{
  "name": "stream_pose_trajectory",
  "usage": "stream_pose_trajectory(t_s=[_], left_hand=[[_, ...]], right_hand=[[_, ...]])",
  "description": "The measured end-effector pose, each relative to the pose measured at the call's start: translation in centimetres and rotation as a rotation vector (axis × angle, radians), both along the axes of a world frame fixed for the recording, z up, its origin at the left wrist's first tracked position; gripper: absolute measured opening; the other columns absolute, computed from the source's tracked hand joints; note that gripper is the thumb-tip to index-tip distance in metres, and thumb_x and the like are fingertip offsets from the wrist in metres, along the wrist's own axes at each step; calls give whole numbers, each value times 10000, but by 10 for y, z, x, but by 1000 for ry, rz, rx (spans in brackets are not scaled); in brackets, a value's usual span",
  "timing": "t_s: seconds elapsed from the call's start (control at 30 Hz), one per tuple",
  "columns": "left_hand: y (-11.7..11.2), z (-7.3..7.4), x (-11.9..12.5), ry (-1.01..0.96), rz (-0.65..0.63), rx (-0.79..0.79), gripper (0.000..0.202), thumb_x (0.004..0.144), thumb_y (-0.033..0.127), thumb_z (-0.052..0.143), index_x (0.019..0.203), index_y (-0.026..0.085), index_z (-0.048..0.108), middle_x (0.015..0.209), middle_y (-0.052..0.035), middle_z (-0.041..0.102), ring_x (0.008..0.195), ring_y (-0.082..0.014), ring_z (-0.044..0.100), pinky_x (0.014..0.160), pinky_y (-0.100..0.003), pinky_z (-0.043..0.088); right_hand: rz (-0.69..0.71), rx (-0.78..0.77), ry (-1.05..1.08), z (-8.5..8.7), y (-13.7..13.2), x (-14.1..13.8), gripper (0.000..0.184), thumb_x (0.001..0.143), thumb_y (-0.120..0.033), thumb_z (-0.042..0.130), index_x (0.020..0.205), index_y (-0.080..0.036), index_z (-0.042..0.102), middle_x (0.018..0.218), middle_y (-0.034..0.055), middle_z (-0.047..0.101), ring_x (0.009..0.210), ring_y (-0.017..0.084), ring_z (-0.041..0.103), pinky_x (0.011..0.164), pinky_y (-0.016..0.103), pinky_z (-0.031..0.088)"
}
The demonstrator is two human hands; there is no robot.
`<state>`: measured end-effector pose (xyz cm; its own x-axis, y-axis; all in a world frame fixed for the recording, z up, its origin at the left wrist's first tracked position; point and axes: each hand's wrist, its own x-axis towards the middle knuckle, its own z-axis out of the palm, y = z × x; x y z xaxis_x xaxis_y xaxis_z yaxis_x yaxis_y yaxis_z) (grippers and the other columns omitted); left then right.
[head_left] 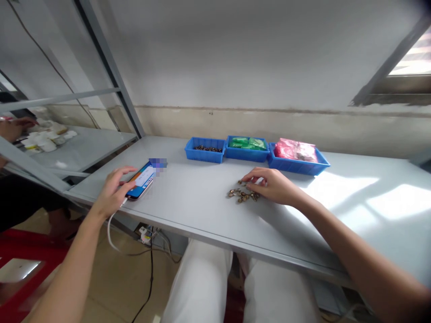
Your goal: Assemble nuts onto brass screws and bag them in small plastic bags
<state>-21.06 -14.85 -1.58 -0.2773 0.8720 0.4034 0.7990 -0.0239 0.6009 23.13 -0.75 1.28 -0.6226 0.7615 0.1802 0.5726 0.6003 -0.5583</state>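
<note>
Our left hand [112,190] clasps phone [141,180] on bench [202,211]; right hand [272,185], fingers loosely spread, touches metal parts [242,194] (small, hard, probably light; best pinched singly).

The wall [242,58] at the back was pale and grey, with a tan strip [303,128] along its bottom. A long grey table [188,215] stood against it. Sunlight made bright patches [340,184] on the right end of the table. A window [415,54] with a dark frame sat high in the right corner. On the left stood a grey metal rack [111,67] with a flat shelf [90,148]. The floor [111,278] was tan tile. A black wire [150,278] ran down under the table, and something red [23,269] stood low at the left.
</note>
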Motion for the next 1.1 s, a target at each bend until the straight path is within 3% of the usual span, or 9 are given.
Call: stream_pose_trajectory(t_s=[0.37, 0.73, 0.93, 1.1], left_hand=[[3, -2, -6, 123, 6, -79, 496, 809, 506, 563, 1224, 236, 583, 1349, -90, 496, 1303, -304, 431, 1045, -453, 439], [5, -4, -4, 218, 23, -142, 417, 832, 511, 513, 1118, 258, 682, 1344, -85, 499, 1295, -326, 420, 1131, -531, 286], [3, -3, -2, 97, 67, -119, 650, 834, 512, 536, 1412, 238, 417, 1422, -136, 432, 1321, -331, 395, 1060, -515, 400], [1, 0, 0, 13, 72, -109, 581, 864, 468, 497, 1388, 224, 435, 1437, -135, 417, 1325, -313, 400, 1076, -517, 385]], right_hand=[[3, -27, -18, 4, -2, 1, 194, 828, -297, 598, 949, -220, 729, 959, 41, 708, 851, 195, 658, 724, 300, 523], [9, -26, -6, 4, -3, 2, 194, 819, -295, 604, 943, -224, 734, 953, 48, 713, 857, 206, 663, 731, 311, 534], [6, -30, -12, 5, -3, 3, 192, 823, -295, 599, 943, -226, 732, 947, 40, 714, 847, 198, 665, 728, 299, 529], [10, -42, -19, 5, -2, 3, 200, 819, -286, 599, 954, -220, 731, 956, 42, 714, 856, 199, 664, 734, 300, 530]])
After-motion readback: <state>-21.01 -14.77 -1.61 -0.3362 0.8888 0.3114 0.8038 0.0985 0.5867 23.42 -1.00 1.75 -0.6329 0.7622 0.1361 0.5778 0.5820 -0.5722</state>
